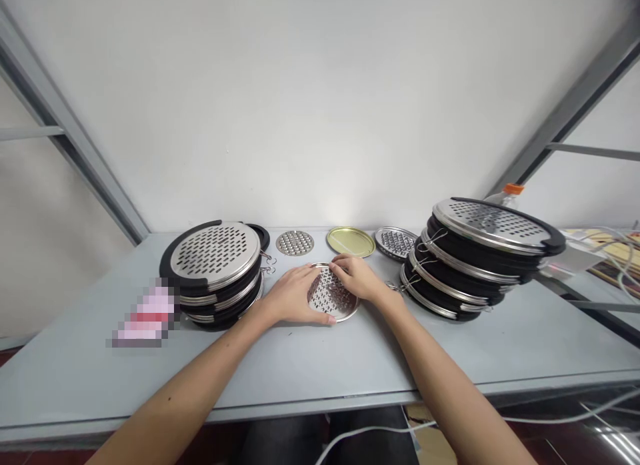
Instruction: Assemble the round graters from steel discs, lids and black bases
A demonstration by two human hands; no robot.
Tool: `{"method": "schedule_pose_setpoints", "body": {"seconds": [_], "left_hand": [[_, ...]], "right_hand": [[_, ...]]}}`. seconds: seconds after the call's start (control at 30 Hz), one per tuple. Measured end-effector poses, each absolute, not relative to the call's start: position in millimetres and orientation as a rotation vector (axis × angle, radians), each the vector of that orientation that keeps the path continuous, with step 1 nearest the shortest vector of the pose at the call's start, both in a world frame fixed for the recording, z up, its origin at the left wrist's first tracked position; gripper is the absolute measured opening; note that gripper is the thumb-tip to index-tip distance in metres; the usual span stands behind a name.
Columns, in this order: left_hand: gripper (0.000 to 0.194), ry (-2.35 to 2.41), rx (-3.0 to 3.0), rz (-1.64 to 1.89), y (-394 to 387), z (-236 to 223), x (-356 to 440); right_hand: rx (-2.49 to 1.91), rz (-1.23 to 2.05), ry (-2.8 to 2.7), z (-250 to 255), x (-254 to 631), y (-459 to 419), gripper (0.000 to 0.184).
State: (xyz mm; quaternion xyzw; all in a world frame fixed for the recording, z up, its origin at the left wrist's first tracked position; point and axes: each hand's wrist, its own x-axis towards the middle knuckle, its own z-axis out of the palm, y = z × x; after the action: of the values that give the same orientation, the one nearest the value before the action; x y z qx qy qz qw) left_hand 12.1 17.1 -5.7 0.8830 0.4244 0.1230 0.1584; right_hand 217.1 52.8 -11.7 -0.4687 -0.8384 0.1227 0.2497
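Note:
Between my hands on the grey table is a round metal grater disc (331,295) with a shiny raised rim and rows of small punched holes. My left hand (295,295) curves round its left side, thumb on the near rim and fingers on the far left edge. On the disc's far right rim rests my right hand (359,277), fingers bent over the edge. Beyond them lie a flat perforated metal disc (295,243), a gold-coloured round lid (351,241) and another rimmed grater disc (395,241).
Stacks of round perforated metal pieces with black rims and wire clips stand at left (215,251) and right (493,225). A blurred-out pink item (150,315) lies by the left stack. An orange-capped bottle (513,193) and white cables (625,251) are at far right.

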Motion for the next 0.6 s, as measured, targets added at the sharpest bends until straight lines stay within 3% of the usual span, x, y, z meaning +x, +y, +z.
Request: {"method": "schedule_pose_setpoints", "body": {"seconds": [0.23, 0.6], "left_hand": [[0.104, 1.168, 2.540, 0.414, 15.1, -5.5, 11.5], [0.112, 1.198, 2.512, 0.383, 16.9, -7.7, 12.1]], "right_hand": [[-1.249, 0.356, -2.316, -10.3, 219.0, 52.4, 0.039], [-1.283, 0.404, -2.238, -15.0, 214.3, 55.6, 0.040]]}}
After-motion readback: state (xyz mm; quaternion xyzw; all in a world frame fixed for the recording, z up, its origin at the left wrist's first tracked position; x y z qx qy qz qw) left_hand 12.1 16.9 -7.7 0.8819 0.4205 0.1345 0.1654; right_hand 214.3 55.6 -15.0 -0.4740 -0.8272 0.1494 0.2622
